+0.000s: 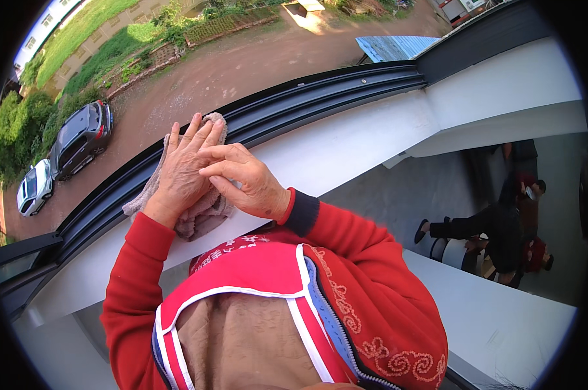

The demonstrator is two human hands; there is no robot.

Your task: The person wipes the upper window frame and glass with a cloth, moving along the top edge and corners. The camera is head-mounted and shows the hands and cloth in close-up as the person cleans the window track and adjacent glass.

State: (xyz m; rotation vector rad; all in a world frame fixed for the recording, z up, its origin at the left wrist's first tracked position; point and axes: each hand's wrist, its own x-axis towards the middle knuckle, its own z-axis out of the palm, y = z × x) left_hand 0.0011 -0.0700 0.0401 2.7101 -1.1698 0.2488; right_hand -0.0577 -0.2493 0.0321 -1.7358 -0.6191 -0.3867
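Observation:
My left hand lies on a greyish-pink cloth, fingers extended, and holds it against the dark metal window track. The cloth is bunched under the palm and hangs over onto the white sill. Part of it shows beyond my fingertips. My right hand is held just over the back of the left, its fingers bent and somewhat apart, with nothing in it. Whether its fingertips touch the left hand I cannot tell.
Outside, beyond the track, are a dirt yard, a dark car, a white car and a blue corrugated roof. A white wall meets the sill at right. Several people are in the room behind.

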